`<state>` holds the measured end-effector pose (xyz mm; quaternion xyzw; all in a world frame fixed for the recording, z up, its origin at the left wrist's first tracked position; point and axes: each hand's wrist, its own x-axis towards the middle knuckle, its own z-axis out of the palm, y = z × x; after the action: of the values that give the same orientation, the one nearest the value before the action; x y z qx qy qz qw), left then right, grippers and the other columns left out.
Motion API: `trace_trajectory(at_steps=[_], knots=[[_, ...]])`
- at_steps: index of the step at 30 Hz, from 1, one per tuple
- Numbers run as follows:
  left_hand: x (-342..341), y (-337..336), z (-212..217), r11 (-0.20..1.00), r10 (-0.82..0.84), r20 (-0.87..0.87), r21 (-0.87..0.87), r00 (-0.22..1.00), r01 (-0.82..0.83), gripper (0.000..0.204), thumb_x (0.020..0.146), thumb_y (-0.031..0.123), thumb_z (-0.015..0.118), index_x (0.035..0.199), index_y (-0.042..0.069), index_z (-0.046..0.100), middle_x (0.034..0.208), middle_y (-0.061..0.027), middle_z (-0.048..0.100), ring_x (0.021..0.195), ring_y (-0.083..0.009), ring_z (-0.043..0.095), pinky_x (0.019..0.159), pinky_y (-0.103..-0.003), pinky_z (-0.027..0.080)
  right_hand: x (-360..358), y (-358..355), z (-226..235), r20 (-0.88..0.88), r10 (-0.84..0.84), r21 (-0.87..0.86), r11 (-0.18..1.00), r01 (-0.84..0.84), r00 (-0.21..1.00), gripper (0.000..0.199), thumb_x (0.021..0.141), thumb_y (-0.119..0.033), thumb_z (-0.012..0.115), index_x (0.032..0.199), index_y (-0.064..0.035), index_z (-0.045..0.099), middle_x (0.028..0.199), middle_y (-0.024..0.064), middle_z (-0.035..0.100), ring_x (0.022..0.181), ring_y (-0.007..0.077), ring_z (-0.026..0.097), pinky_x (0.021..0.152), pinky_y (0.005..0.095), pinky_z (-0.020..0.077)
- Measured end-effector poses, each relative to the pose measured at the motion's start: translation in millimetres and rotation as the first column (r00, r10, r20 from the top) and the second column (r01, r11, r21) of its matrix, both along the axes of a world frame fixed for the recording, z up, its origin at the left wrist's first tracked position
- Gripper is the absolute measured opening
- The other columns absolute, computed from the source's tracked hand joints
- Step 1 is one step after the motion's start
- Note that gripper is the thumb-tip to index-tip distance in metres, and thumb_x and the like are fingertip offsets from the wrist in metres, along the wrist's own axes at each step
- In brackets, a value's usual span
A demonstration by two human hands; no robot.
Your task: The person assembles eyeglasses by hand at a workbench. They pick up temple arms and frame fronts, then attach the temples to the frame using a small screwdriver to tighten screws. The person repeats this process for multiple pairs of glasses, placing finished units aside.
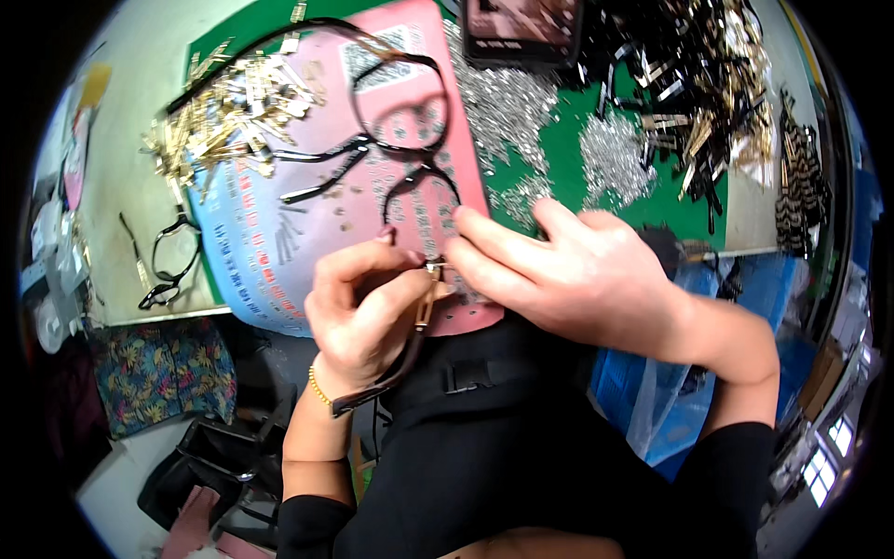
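Note:
A dark glasses frame (445,101) lies across the pink-and-blue printed sheet, with one temple stretching to the upper left. Its nearer rim (424,170) runs down to my hands. My left hand (358,303) is closed in a pinch at the hinge, where a gold-and-dark temple (414,347) passes down beside my wrist. From the right, my right hand (563,265) closes its fingertips on the frame by the same hinge. Whatever small part may sit between the fingertips is hidden. Two dark curved pieces (326,177) lie left of the bridge.
Gold temple pieces (247,112) are heaped on the left. Silver small parts (615,163) lie on the green mat (568,112), below a phone (521,33). Black and gold temples (689,102) pile up at right. Another glasses frame (175,252) rests near the table's left edge.

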<state>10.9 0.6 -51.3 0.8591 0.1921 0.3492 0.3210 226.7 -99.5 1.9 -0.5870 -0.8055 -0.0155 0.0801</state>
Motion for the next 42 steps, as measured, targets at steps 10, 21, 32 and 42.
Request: trace_trajectory(at_steps=[10,21,32,42], knots=[[-25,-9,135,0.892,0.43,-0.117,-0.1,0.895,-0.441,0.045,0.085,0.003,0.075,0.126,-0.007,0.06,0.09,-0.0175,0.076,0.075,-0.0197,0.075,0.069,-0.031,0.059,10,-17,27,-0.698,-0.654,-0.683,0.73,0.003,0.292,0.02,0.099,-0.011,0.062,0.116,-0.0007,0.063,0.1,0.009,0.07,0.064,0.0113,0.06,0.055,0.0242,0.0479],[-112,119,35,0.549,0.831,-0.174,0.4,0.528,-0.733,0.021,0.091,0.031,0.073,0.104,0.014,0.074,0.083,-0.0085,0.06,0.075,-0.027,0.062,0.066,-0.04,0.047,25,-46,-9,-0.796,-0.603,-0.604,0.788,-0.122,0.045,0.029,0.107,-0.021,0.053,0.117,0.0049,0.058,0.095,0.011,0.07,0.056,0.0076,0.055,0.052,0.0212,0.0457],[20,97,68,0.87,0.331,-0.042,0.4,0.943,-0.288,0.017,0.091,0.002,0.071,0.108,0.004,0.071,0.101,-0.0122,0.069,0.091,-0.0303,0.065,0.079,-0.037,0.051,23,-38,10,-0.82,-0.516,-0.513,0.854,0.083,0.247,0.009,0.095,-0.008,0.068,0.101,-0.0017,0.064,0.087,0.0036,0.063,0.076,0.0113,0.058,0.069,0.0272,0.048],[192,12,73,0.931,-0.228,-0.385,0.182,0.895,0.315,0.007,0.093,0.011,0.063,0.091,0.004,0.065,0.086,-0.0147,0.062,0.079,-0.0384,0.065,0.067,-0.045,0.052,116,-86,34,-0.347,-0.784,-0.157,0.589,0.793,0.515,0.017,0.097,-0.021,0.06,0.103,-0.005,0.065,0.095,0.0161,0.068,0.087,0.0368,0.067,0.076,0.0441,0.0518]])
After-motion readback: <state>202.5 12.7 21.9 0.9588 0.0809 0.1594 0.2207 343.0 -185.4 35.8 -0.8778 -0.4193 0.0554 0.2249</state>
